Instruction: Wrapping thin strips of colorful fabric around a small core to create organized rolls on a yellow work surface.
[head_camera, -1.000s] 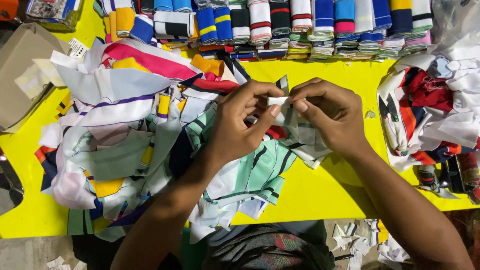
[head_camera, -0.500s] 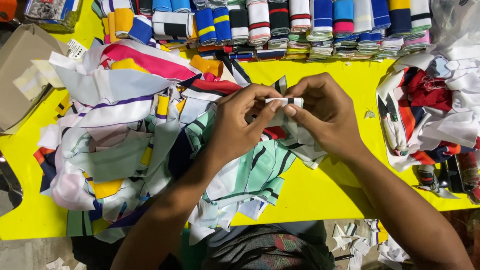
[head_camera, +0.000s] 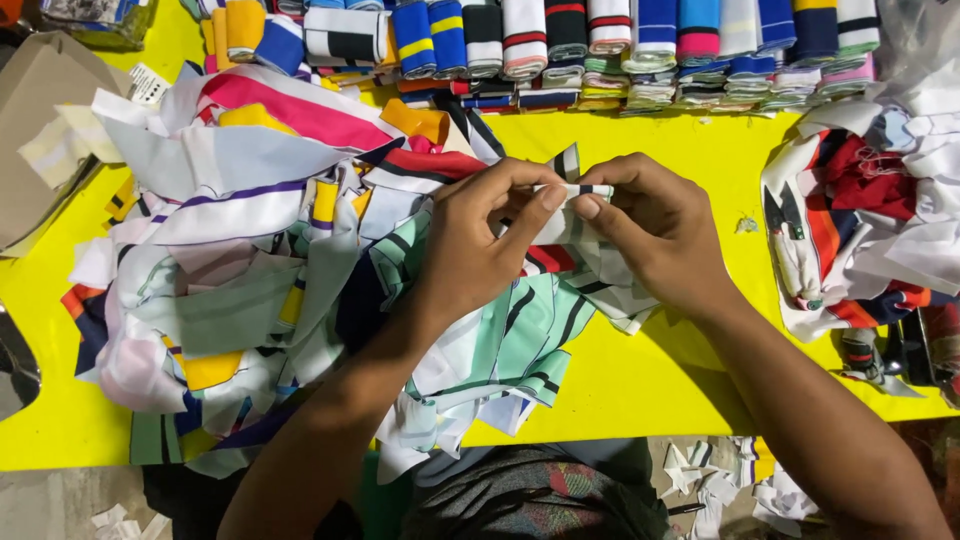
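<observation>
Striped fabric is what's in hand here: a small white strip with black bars (head_camera: 572, 192) is pinched between both hands, just above the big heap of offcuts. The left hand (head_camera: 478, 245) is closed on its left end with thumb and forefinger, and the right hand (head_camera: 655, 225) is gripping the right end the same way, so the strip is held taut-ish and level between the fingertips. Looks like the step is folding or straightening that one little piece, somewhere mid-fold. The next move probably calls for edges being lined up neatly and a firm pinch being kept, since the piece is tiny and floppy and could easily be dropped into the pile.

The strip itself looks thin, soft and a bit curled; whether it's already doubled over can't be told.

Nearest the body, paper-like scraps (head_camera: 700, 480) are scattered on the floor. On the yellow worktop (head_camera: 640, 390), a mint-and-white striped piece (head_camera: 520, 340) is lying right under the hands, with the mixed scrap heap (head_camera: 230, 250) spread to the left and another red-and-white bundle (head_camera: 870, 210) off to the right. At the far edge, a row of folded striped collars (head_camera: 560, 35) is stacked side by side.
</observation>
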